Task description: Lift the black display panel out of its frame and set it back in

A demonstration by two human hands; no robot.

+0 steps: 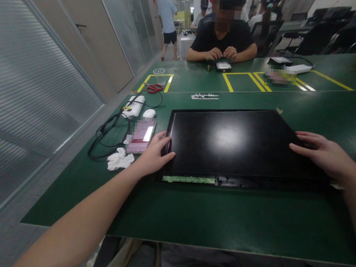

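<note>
Screen lies on green table in front of the person, green board along the left part of its near edge. Left hand holds left edge, thumb over the face; right hand holds right edge, same way. Phone and tissue just left of left hand, scissors farther back. Co-worker opposite, hands at small box.
</note>
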